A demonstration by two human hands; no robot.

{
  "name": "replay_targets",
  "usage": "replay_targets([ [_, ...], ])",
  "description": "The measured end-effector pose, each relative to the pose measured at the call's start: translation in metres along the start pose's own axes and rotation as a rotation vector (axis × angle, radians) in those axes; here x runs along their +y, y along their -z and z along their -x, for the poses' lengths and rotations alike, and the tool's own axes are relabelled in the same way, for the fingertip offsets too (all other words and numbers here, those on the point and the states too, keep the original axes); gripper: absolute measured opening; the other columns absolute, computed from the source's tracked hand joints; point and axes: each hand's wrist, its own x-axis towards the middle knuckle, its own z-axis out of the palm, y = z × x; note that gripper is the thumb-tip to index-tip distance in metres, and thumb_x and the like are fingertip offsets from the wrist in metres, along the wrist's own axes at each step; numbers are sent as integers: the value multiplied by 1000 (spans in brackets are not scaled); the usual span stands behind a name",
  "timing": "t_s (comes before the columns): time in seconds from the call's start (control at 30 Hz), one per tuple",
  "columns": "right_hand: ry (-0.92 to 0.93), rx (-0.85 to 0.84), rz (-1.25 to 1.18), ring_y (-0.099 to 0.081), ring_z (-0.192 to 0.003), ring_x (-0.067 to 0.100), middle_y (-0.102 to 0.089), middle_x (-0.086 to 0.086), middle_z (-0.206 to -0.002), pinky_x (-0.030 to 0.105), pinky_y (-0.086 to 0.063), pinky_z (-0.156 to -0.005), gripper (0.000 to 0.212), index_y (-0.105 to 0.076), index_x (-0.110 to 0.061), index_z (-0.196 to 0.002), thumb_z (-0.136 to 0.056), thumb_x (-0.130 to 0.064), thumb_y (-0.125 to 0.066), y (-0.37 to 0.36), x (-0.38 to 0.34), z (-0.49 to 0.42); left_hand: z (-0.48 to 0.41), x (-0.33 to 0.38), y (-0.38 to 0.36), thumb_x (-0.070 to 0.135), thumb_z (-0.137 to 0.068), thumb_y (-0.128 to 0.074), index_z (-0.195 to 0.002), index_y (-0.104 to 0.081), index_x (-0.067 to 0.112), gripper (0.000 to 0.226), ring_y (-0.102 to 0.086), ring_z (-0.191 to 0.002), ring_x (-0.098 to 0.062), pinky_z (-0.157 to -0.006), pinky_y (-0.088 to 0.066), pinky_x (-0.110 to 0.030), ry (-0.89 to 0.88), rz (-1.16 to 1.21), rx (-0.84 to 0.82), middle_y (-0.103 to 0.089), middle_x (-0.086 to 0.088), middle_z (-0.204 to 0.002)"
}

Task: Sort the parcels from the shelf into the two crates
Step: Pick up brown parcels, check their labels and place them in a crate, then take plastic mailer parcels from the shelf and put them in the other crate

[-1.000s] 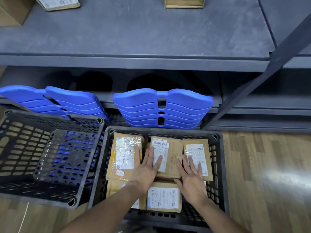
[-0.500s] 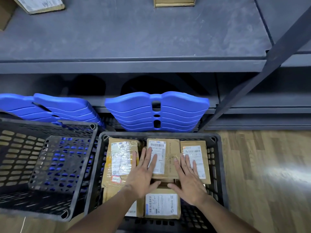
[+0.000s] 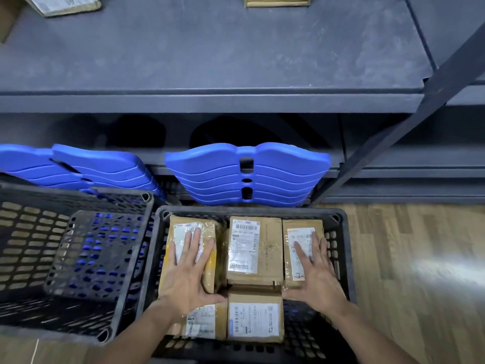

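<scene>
- Right crate: black perforated plastic, on the wood floor, holds five brown cardboard parcels, all label-up.
- Far row, left to right: taped parcel, middle parcel, right parcel. Near row: near-left parcel, partly under the left forearm, and near-middle parcel.
- Left hand: flat, fingers spread, palm down on the taped parcel; thumb lies along its near edge. Pressing, not gripping.
- Right hand: flat, fingers spread, palm down on the right parcel, thumb pointing left at its near edge. Not closed around anything.
- Hands well apart; the middle parcel lies uncovered between them.
- Left crate: same type, tilted, just beside the right crate; no parcels visible inside.
- Stacked blue plastic panels lean behind both crates against the grey shelf.
- Shelf top, far edge: two more parcels, one far left, one centre, both cut off by the frame.
</scene>
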Motion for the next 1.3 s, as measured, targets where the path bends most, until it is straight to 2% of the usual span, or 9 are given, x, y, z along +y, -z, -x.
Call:
replay_targets([
  [0.2,27,-36,68,52,-139,32,62,-3,-145,58,-7,-128,115,22,-38,-154,-90,-56,-72,-6,-3,-4,-14,5,3,96,-63,-50,-151,42,28,144,45,-147,-34,-122,11,-69,-18,32,-21,48,-12,-158],
  [0.37,-35,-90,87,43,-145,35,47,2,-159,65,-2,-125,110,17,-35,-159,-85,-86,-46,11,-23,1,-8,11,20,100,-74,-29,-147,44,21,130,52,-140,-33,-118,24,-65,10,-25,-69,59,-13,-149],
  [0.5,-23,98,88,20,-157,22,18,-1,-171,58,2,-128,119,-3,-25,-166,-72,-96,12,32,-57,6,-1,10,33,81,-94,7,-165,3,22,93,31,-153,-30,-123,14,-60,37,61,67,26,-9,-168],
  [0.67,186,214,132,24,-155,20,19,-6,-169,43,12,-129,101,-13,-24,-166,-84,-77,12,61,-120,18,17,-9,76,73,-86,25,-166,-12,24,102,18,-158,-23,-128,10,-46,30,59,112,5,0,-173],
  [0.77,245,301,163,16,-158,20,16,-10,-166,38,14,-128,99,-8,-23,-166,-87,-77,15,73,-156,19,30,-29,100,73,-98,8,-163,-25,24,88,9,-158,-29,-126,4,-48,48,9,171,-4,-4,-172],
  [0.87,268,351,184,19,-158,19,15,-9,-169,36,16,-125,104,-3,-23,-166,-83,-80,23,90,-195,21,41,-58,118,69,-105,-20,-154,-48,23,72,-27,-154,-36,-118,-15,-56,77,-33,248,-35,-11,-164],
  [1.03,299,413,189,13,-160,21,11,-7,-169,37,17,-124,117,-9,-21,-166,-74,-82,29,113,-270,14,61,-125,153,69,-105,-16,-151,-52,22,76,-31,-150,-32,-115,-18,-56,77,-34,318,-45,-6,-160],
  [1.17,283,476,107,1,-161,20,-7,-1,-173,35,9,-126,131,-21,-21,-165,-66,-88,32,112,-336,3,81,-181,181,78,-83,20,-165,-2,29,98,16,-158,-29,-124,11,-53,53,30,302,12,4,-170],
  [1.3,290,531,50,-11,-161,21,-21,1,-171,35,-1,-128,120,-30,-22,-162,-76,-91,16,111,-396,-7,92,-237,194,77,-86,14,-164,9,30,92,26,-156,-26,-127,13,-53,66,44,320,22,5,-169],
])
